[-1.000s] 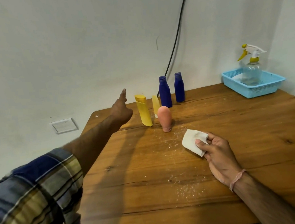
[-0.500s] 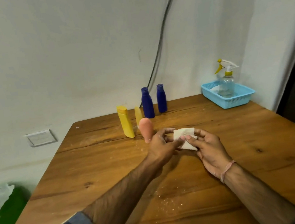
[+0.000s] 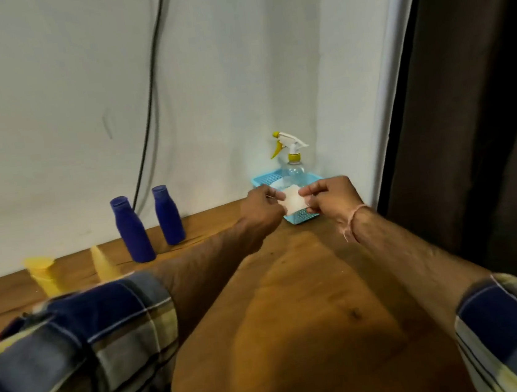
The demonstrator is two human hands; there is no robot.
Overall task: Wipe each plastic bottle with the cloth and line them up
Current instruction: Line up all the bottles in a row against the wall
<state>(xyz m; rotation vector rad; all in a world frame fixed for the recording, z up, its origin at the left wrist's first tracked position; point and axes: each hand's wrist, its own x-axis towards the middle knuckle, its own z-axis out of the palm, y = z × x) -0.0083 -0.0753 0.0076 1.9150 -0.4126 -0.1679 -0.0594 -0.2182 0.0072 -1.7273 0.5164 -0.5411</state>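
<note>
Both hands hold a small white cloth (image 3: pixel 293 202) stretched between them, raised in front of the blue basket. My left hand (image 3: pixel 260 210) pinches its left edge and my right hand (image 3: pixel 331 197) pinches its right edge. Two dark blue bottles (image 3: pixel 132 231) (image 3: pixel 168 215) stand upright near the wall. Left of them stand a yellow bottle (image 3: pixel 43 273) and a second, narrower yellow bottle (image 3: pixel 103 263), both partly hidden by my left sleeve. The pink bottle is out of sight behind my left arm.
A blue basket (image 3: pixel 299 216) sits at the table's far right corner with a clear spray bottle (image 3: pixel 292 163) in it. A black cable (image 3: pixel 150 101) runs down the wall. The wooden table (image 3: pixel 297 320) ends near a dark curtain on the right.
Both hands have carried the cloth up and to the right, from the table's middle to just in front of the basket. The view has swung right and the pink bottle is now hidden.
</note>
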